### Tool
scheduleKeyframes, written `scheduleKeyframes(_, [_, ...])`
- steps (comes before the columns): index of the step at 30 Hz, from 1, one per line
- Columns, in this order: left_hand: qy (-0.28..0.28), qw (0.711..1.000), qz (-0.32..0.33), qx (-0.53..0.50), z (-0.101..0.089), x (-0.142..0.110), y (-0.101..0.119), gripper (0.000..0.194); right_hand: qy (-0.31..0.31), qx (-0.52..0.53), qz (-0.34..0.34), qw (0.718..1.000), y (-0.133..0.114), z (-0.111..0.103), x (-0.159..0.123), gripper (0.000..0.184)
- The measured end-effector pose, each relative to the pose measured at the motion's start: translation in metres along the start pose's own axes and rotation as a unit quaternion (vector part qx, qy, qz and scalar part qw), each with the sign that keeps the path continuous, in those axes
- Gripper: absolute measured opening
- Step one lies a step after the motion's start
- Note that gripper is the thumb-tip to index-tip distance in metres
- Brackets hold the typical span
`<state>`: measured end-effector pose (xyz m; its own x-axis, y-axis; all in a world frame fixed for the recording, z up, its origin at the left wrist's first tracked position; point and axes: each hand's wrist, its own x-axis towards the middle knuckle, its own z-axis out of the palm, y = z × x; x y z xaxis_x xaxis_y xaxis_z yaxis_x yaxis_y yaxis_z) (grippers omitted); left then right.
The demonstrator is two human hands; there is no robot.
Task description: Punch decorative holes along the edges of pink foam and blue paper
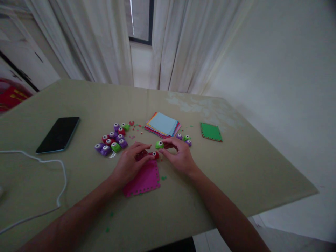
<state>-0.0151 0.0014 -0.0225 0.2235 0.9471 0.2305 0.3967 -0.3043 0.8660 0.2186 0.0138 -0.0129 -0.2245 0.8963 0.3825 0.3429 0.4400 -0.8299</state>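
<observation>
My right hand (180,154) pinches a small green paper punch (159,145) between thumb and fingers, just above the table. Opposite it, my left hand (132,161) curls around a red paper punch (154,154), its thumb against the punch's side. More red shows between the left fingers, partly hidden. Below that hand lies a pink paper square (145,178) with notches punched along its edges. Several purple, red and green punches (112,138) are clustered to the left. Behind my right hand stand two purple punches and a green one (186,138).
A stack of coloured paper (162,124) lies beyond my hands, with a green notched square (211,132) to its right. Tiny paper cut-outs (133,127) are scattered about. On the left are a black tablet (59,134) and a white cable (64,175). Curtains and a wall border the table.
</observation>
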Motion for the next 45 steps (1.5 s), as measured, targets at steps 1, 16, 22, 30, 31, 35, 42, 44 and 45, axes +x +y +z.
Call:
scheduleKeyframes(1, [0.002, 1.000, -0.002, 0.000, 0.000, -0.001, 0.000, 0.037, -0.001, -0.014, 0.011, 1.000, 0.000, -0.006, 0.002, 0.026])
scheduleKeyframes(16, [-0.012, 0.996, 0.040, 0.083, -0.016, -0.003, -0.004, 0.031, -0.051, -0.419, 0.110, 0.900, -0.006, -0.052, 0.005, 0.018])
scheduleKeyframes(22, [-0.078, 0.981, 0.041, 0.173, -0.019, -0.004, -0.007, 0.034, -0.145, -0.239, -0.057, 0.958, -0.011, -0.009, -0.003, 0.031])
scheduleKeyframes(30, [-0.094, 0.975, 0.049, 0.196, -0.018, -0.006, -0.007, 0.041, -0.182, -0.331, -0.010, 0.926, -0.015, -0.023, 0.001, 0.013])
scheduleKeyframes(31, [-0.090, 0.975, 0.048, 0.195, -0.018, -0.006, -0.008, 0.043, -0.165, -0.367, 0.009, 0.916, -0.015, -0.028, 0.001, 0.012])
scheduleKeyframes(35, [-0.098, 0.974, 0.045, 0.198, -0.019, -0.005, -0.009, 0.058, -0.129, -0.448, 0.053, 0.883, -0.013, -0.034, 0.004, 0.012])
scheduleKeyframes(42, [-0.130, 0.960, 0.029, 0.245, -0.020, -0.005, -0.009, 0.050, -0.109, -0.457, 0.026, 0.883, -0.001, -0.025, 0.006, 0.019])
scheduleKeyframes(44, [-0.135, 0.960, 0.024, 0.246, -0.020, -0.005, -0.006, 0.046, -0.115, -0.439, 0.021, 0.891, 0.001, -0.026, 0.006, 0.018])
scheduleKeyframes(45, [-0.137, 0.961, 0.023, 0.240, -0.020, -0.005, -0.005, 0.045, -0.119, -0.429, 0.019, 0.895, 0.001, -0.028, 0.006, 0.018])
